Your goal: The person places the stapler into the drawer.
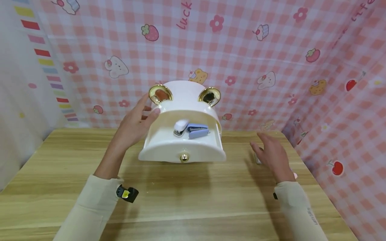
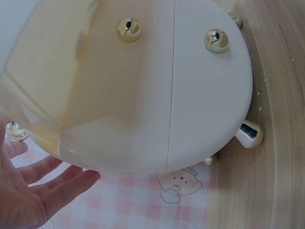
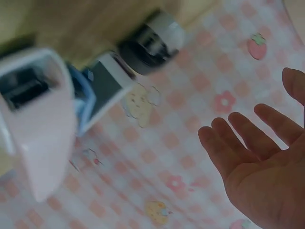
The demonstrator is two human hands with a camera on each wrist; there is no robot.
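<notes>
left hand (image 1: 132, 125), fingers parted, holding nothing, at the box (image 1: 188, 95); whether it touches is hard to tell. just right of it, one drawer (image 1: 163, 151) juts toward the person, long front crossways, two staplers inside: white (image 1: 181, 125) slanting, blue (image 1: 198, 134) crossways. well right, the empty right hand (image 1: 272, 155), fingers extended, partly hides a small thing (image 1: 257, 159).

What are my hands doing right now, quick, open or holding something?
Left hand: open, at the side of the white drawer box; whether it touches, I can't tell.
Right hand: open, holding nothing.
</notes>
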